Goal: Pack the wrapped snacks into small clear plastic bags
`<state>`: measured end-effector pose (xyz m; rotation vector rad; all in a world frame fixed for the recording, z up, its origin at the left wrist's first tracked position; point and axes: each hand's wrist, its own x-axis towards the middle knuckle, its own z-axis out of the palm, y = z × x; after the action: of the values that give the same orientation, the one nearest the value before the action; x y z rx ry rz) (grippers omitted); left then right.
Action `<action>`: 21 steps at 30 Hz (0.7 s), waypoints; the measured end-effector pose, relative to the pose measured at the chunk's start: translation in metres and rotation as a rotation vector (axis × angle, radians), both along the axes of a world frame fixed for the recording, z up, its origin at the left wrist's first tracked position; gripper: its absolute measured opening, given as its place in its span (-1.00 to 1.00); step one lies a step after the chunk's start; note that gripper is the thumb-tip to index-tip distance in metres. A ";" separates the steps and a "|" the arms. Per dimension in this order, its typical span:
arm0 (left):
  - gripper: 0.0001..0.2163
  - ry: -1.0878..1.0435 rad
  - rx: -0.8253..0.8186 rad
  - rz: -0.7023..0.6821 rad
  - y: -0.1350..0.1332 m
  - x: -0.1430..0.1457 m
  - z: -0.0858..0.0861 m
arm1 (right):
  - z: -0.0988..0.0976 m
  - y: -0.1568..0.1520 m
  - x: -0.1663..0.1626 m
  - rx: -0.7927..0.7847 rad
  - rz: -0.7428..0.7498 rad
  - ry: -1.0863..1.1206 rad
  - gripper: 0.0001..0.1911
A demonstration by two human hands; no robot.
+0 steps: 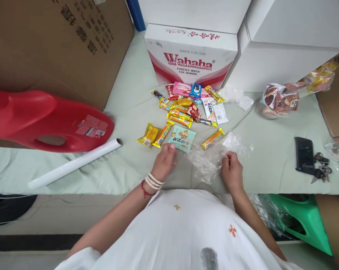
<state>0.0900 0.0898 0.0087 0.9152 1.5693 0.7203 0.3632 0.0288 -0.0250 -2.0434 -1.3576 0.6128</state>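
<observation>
At the lower left corner of a mint-green snack packet (183,138), my left hand (165,161) has its fingers curled, thumb and forefinger on the packet's edge. My right hand (231,170) is closed in a pinch on the edge of a crumpled clear plastic bag (205,163), which spreads over the table between both hands. Just beyond lie a yellow snack bar (213,138), another yellow bar (163,134) and a yellow packet (149,135). Farther back is a loose pile of wrapped snacks (183,112), with a white packet (208,109) at its right.
A Wahaha water carton (190,56) stands behind the pile. On the left are a red jug (59,108), a white tube (76,163) and a cardboard box (53,45). Bagged snacks (282,100), a black phone (304,155) and keys (322,171) lie to the right.
</observation>
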 end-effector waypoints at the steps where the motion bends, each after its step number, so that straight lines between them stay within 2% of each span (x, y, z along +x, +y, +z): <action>1: -0.52 -0.011 -0.033 -0.066 0.003 0.009 0.003 | 0.002 0.000 -0.003 0.033 0.021 -0.051 -0.75; 4: -0.46 -0.013 -0.095 -0.185 0.015 0.035 0.006 | 0.008 0.002 -0.009 0.106 0.067 -0.108 -0.75; 7: -0.52 -0.163 -0.191 -0.193 0.024 0.047 0.003 | 0.010 0.000 -0.008 0.071 0.038 -0.028 -0.78; 10: -0.64 -0.398 -0.230 -0.134 0.021 0.035 -0.003 | 0.007 -0.003 -0.003 0.014 -0.111 0.231 -0.79; 13: -0.62 -0.437 -0.198 -0.105 0.004 0.005 -0.013 | 0.001 -0.006 0.003 -0.014 -0.252 0.520 -0.73; 15: -0.63 -0.267 -0.174 -0.197 -0.012 -0.015 -0.018 | -0.002 -0.008 0.005 -0.038 -0.264 0.593 -0.68; 16: -0.64 -0.108 -0.115 -0.238 -0.020 -0.022 -0.018 | -0.003 -0.008 0.005 -0.051 -0.247 0.595 -0.67; 19: -0.61 0.465 0.263 -0.276 -0.040 -0.032 -0.011 | -0.005 -0.008 0.003 -0.084 -0.145 0.530 -0.71; 21: -0.65 0.652 0.527 -0.389 -0.045 -0.027 -0.001 | -0.004 -0.006 0.002 -0.089 -0.078 0.445 -0.76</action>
<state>0.0629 0.0450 0.0079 1.9351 1.6917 0.5877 0.3654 0.0231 -0.0293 -1.8681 -1.0002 1.0359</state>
